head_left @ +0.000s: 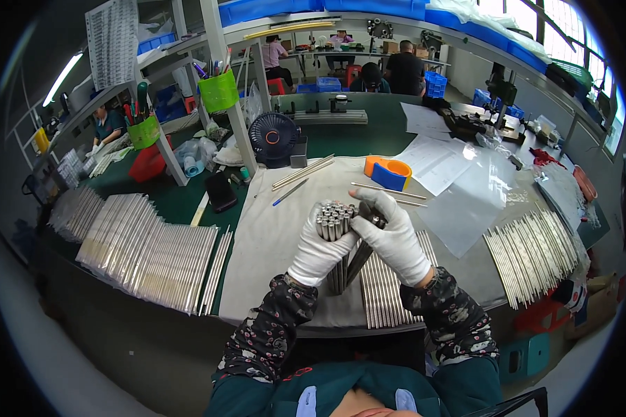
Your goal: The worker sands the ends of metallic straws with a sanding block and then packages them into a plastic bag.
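Wrapped round a thick bundle of shiny metal rods, my left hand, in a white glove, holds it nearly upright over the bench. The rods' round ends face up, and their lower parts run down toward the bench edge. My right hand, gloved with bare fingertips, presses against the bundle's right side. Its fingers are curled round a few more rods, which slant down and look darker. A row of loose rods lies on the grey cloth just below my right hand.
Plastic-wrapped rods are stacked at left; another rod pile lies at right. Beyond my hands are a blue pen, an orange and blue tape dispenser, a fan and papers. Other people sit farther back.
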Action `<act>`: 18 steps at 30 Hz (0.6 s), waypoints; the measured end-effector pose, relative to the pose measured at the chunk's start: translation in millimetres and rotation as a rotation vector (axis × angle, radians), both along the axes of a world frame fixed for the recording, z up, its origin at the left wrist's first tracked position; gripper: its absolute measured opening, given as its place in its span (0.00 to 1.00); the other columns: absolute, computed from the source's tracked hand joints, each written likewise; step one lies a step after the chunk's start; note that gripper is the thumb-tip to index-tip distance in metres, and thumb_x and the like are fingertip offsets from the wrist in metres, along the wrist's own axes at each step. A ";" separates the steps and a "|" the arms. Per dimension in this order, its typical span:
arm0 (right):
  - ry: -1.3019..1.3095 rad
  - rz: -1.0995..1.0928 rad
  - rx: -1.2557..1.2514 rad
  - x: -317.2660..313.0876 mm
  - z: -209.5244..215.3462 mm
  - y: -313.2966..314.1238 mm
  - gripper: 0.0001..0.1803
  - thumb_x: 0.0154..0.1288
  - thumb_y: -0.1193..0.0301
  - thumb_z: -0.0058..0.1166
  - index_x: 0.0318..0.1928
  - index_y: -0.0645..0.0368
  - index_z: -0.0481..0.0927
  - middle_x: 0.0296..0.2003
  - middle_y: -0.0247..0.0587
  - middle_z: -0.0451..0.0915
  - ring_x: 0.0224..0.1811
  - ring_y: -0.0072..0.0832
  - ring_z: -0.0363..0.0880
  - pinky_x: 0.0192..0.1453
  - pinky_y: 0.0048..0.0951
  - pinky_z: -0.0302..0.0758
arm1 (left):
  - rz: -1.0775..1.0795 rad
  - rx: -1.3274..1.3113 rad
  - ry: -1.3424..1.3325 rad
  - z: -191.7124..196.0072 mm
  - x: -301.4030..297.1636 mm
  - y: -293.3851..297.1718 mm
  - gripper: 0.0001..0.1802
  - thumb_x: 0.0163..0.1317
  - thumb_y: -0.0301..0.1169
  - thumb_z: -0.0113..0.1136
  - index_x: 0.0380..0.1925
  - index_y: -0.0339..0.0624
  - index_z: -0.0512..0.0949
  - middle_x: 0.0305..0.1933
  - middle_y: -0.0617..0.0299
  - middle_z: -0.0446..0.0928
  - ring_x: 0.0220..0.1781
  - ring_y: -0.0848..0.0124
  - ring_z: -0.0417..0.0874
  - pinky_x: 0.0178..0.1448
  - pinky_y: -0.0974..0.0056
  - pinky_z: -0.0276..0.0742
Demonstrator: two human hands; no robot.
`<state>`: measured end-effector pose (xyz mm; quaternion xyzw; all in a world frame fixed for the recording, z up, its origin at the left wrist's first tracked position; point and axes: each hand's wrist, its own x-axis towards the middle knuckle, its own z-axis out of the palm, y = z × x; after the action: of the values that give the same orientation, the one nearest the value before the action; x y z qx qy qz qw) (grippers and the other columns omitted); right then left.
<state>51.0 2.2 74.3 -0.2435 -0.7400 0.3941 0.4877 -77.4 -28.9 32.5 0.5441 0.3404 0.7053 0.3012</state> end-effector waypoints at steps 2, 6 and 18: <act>0.007 -0.026 0.081 -2.2 -3.6 2.8 0.10 0.50 0.78 0.56 0.35 0.61 0.72 0.28 0.37 0.74 0.31 0.22 0.75 0.38 0.24 0.72 | 0.001 -0.014 0.016 -0.8 -1.9 1.6 0.16 0.51 0.23 0.62 0.38 0.39 0.68 0.35 0.64 0.75 0.39 0.77 0.77 0.44 0.72 0.74; 0.029 -0.067 0.067 -1.4 -9.2 4.1 0.17 0.50 0.78 0.56 0.44 0.60 0.74 0.28 0.37 0.75 0.29 0.21 0.74 0.37 0.22 0.71 | 0.060 -0.097 0.177 0.8 -7.2 -0.5 0.13 0.52 0.22 0.61 0.36 0.39 0.69 0.34 0.65 0.75 0.37 0.78 0.77 0.42 0.73 0.73; 0.086 0.027 0.069 -5.9 -9.8 7.6 0.12 0.51 0.78 0.59 0.39 0.60 0.80 0.29 0.36 0.74 0.29 0.22 0.74 0.36 0.21 0.72 | -0.064 -0.101 -0.019 1.5 -5.2 -2.9 0.14 0.53 0.21 0.62 0.39 0.39 0.71 0.36 0.67 0.76 0.39 0.78 0.76 0.44 0.73 0.75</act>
<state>45.1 9.9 64.5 -0.1993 -0.7348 0.3851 0.5215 -82.5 -31.8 34.0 0.5323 0.3549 0.6823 0.3538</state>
